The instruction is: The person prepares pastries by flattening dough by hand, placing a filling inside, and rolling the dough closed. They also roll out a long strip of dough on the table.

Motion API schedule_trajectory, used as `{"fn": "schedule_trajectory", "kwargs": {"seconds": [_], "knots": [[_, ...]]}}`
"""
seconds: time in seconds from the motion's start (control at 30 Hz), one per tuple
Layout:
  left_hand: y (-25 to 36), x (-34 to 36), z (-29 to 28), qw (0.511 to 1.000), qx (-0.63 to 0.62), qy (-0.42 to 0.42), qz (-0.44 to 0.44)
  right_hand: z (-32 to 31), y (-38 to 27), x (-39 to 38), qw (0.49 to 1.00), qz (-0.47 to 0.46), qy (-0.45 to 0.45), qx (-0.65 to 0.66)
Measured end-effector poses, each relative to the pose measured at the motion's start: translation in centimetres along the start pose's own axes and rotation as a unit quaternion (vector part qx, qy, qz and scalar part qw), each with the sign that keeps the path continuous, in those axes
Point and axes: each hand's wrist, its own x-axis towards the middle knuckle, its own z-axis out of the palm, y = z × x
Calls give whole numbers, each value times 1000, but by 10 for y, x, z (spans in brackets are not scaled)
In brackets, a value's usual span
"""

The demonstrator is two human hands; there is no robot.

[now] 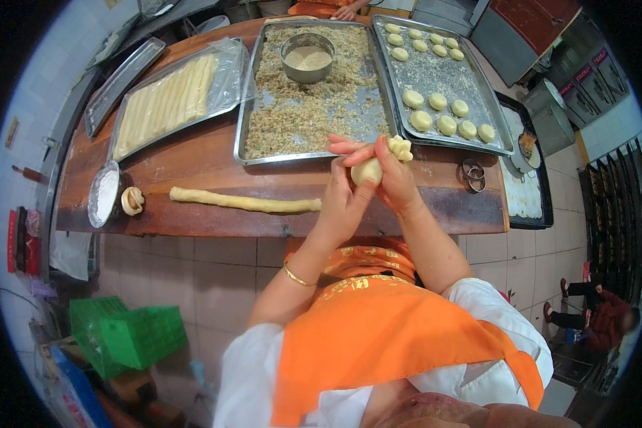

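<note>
My left hand (344, 196) and my right hand (398, 184) are raised together over the table's front edge. Between them is a smooth, pale ball of dough (367, 172), cupped by the fingers of both. A small, lumpy knob of dough (401, 148) sticks out at the top of my right hand; whether it joins the ball is hidden. A long dough rope (242, 201) lies on the wood, its right end by my left wrist. Just beyond my hands is a metal tray (244, 143) of crumbly filling (285, 132), with a round metal container (308, 63) of fine crumbs standing in it.
At the right, a floured tray (499, 139) bears several dough rounds (447, 125), near metal ring cutters (473, 176). Plastic-covered dough strips (165, 100) fill a left tray, with a flour bowl (105, 194) closer in. Another person's hand (345, 13) rests at the far edge.
</note>
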Motion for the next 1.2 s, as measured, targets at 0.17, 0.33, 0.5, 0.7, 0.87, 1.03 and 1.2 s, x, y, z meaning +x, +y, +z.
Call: {"fn": "schedule_trajectory", "kwargs": {"seconds": [0.17,0.33,0.5,0.7,0.87,1.03,1.2], "knots": [[-13,-4,-9,997,-66,-1,-46,28,-15,4,979,63,165,105],[-1,-2,-12,993,-57,-19,-106,1,8,-1,998,-12,24,54],[-23,-3,8,982,108,104,111,29,-12,4,974,97,171,112],[-25,-6,-34,955,-122,-123,-240,24,-2,0,981,70,163,82],[-13,-8,3,997,-30,44,-63,8,7,-2,980,79,166,77],[-24,-6,-12,943,-251,48,-214,2,-8,-2,954,72,198,-214],[-2,0,-11,914,-327,82,-226,-3,-33,1,956,186,146,-175]]}}
